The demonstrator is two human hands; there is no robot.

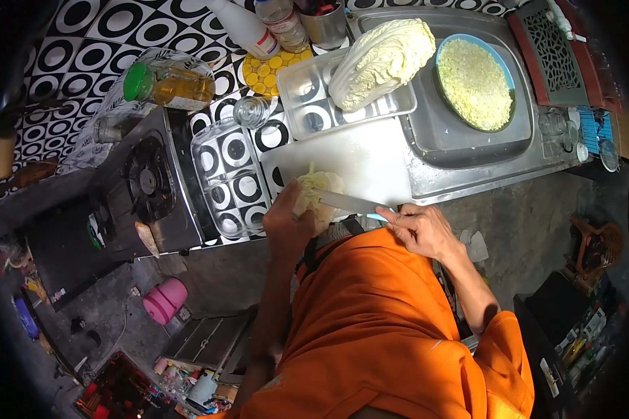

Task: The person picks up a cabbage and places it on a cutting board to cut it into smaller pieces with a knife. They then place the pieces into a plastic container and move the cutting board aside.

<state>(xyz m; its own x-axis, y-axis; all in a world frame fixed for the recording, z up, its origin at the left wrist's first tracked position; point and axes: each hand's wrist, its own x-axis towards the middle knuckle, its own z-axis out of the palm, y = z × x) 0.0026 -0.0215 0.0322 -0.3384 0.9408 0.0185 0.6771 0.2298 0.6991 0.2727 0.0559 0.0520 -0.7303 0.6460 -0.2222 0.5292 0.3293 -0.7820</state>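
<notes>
My right hand [421, 229] is closed round the light-blue handle of a kitchen knife [349, 202]. Its blade points left and lies across a piece of napa cabbage [326, 183] on the white cutting board [377, 153]. At the cabbage's left side, my left hand [286, 218] grips it with bent fingers, close to the blade tip. Behind the board, a large napa cabbage [384, 63] rests in a clear plastic tray [307, 126]. A blue bowl [441, 52] full of finely chopped cabbage [476, 87] stands in the sink, to the right.
Left of the board lies an upturned or upright clear container [229, 178], beside a gas stove [147, 178]. A glass [251, 112], a green-lidded jar [171, 85] and bottles [248, 28] stand behind. The steel sink [426, 140] borders the board's right side; a dish rack [555, 59] is beyond.
</notes>
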